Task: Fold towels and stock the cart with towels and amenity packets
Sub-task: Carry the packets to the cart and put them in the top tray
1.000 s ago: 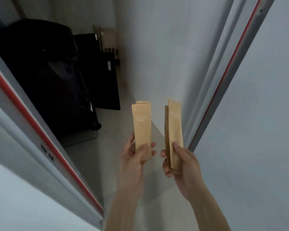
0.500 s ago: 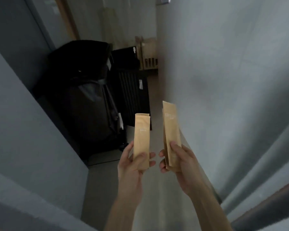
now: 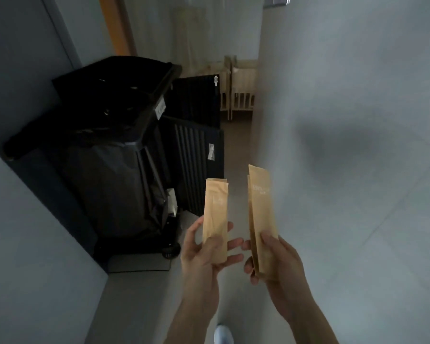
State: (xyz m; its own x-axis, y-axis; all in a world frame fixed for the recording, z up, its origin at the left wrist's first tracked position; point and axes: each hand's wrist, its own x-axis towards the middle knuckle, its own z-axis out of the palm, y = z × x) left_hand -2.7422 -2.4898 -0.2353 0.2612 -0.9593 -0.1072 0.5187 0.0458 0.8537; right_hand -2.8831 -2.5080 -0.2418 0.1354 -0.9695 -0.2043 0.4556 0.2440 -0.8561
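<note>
While both forearms reach forward in the head view, the left hand [image 3: 206, 254] grips a flat tan paper amenity packet [image 3: 215, 219] near its lower end, thumb laid across the front face and fingers spread behind it, so the packet stands nearly upright. Just beside it, apart by a narrow gap, the right hand [image 3: 273, 261] clamps a taller pair of tan paper packets [image 3: 260, 214] held face to face, thumb pressed on the front and fingertips curled round the left edge; faint pale print marks the upper part of the front one, too blurred to read. Both sets of packets are held in the air over a pale grey floor [image 3: 144, 294], in a narrow passage between a grey wall panel [image 3: 23, 219] on the left and a broad grey wall [image 3: 345, 120] on the right. Ahead to the left stands a black housekeeping cart with a dark fabric bag [image 3: 114, 150], its small wheel [image 3: 170, 252] on the floor. Behind it lean black slatted panels [image 3: 196, 155], and farther back light wooden slatted frames [image 3: 238, 90] stand against the far end. A pale shoe tip [image 3: 222, 333] shows at the bottom edge between the forearms.
</note>
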